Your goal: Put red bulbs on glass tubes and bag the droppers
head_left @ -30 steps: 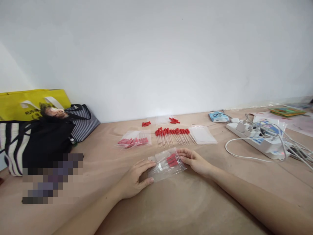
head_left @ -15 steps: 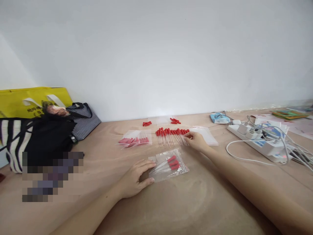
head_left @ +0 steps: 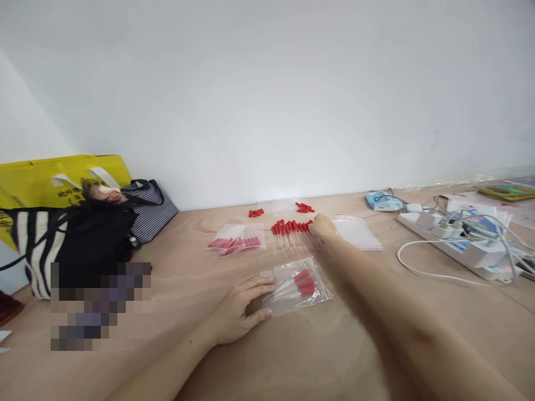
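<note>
My left hand [head_left: 242, 309] lies on the table with its fingers stretched over the left edge of a clear zip bag [head_left: 288, 303]. Inside that bag are several glass droppers with red rubber bulbs [head_left: 306, 282]. Farther back is a row of loose droppers [head_left: 290, 231], bulbs away from me. My right hand [head_left: 324, 227] is at the right end of this row, its fingers curled down over the bulbs there. Glass tubes show just below it. Its fingertips are hidden, so I cannot tell what they grip.
Left of the row lie filled dropper bags [head_left: 236, 239]; right of it, flat zip bags [head_left: 359, 233]. Behind are loose red bulbs [head_left: 256, 213]. A power strip [head_left: 455, 248] with cables and a blue mask [head_left: 382, 201] are on the right. Bags [head_left: 92, 239] stand left.
My right hand has shifted slightly left and away from me over the row's end, its fingers now curled under. My left hand stays on the bag. The view has turned slightly left.
</note>
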{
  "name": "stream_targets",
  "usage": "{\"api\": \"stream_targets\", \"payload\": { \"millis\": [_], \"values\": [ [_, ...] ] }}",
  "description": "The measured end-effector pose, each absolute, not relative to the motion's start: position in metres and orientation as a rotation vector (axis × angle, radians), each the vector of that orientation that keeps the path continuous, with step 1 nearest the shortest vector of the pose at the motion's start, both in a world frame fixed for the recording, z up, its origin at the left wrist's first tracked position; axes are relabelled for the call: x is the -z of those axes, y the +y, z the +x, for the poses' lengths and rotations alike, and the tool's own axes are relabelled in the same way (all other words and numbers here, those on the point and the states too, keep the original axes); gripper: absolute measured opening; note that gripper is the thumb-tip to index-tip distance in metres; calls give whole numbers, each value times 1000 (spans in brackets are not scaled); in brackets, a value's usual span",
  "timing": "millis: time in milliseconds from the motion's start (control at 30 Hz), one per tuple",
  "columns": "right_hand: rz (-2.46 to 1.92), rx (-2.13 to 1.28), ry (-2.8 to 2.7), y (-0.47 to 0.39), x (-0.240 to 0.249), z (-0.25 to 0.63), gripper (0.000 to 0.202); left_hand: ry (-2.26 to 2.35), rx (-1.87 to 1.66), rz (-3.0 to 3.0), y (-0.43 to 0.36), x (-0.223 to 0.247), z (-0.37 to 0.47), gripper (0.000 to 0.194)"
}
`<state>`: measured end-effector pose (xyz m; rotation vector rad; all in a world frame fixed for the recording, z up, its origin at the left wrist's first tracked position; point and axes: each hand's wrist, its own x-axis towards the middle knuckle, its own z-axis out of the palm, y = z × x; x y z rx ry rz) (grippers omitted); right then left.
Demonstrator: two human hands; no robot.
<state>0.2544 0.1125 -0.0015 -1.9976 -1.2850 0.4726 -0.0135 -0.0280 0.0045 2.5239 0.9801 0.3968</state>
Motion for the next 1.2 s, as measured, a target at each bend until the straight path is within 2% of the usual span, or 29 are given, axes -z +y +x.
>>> {"api": "stream_targets", "payload": {
  "millis": [167,333,467,600,933,1200],
  "values": [
    [-1744,-619,-1268,98,-15,263,10,994,-410,2516,-29,-7,-12,37],
    [-1419,-758,-1227,50,-15,284,19,996,-410,2515,-28,-5,-12,38],
    [-1079,-947,-923,13,2,295,29,981,-406,2529,-26,-2,-14,38],
    [-1059,-971,-788,0,17,290,37,1000,-397,2552,-24,-1,-14,39],
    [-1005,-1205,-762,-5,25,262,30,997,-402,2573,-24,1,-15,39],
    [-986,-1218,-759,-7,28,267,23,1004,-395,2550,-25,-1,-14,39]
  ]
}}
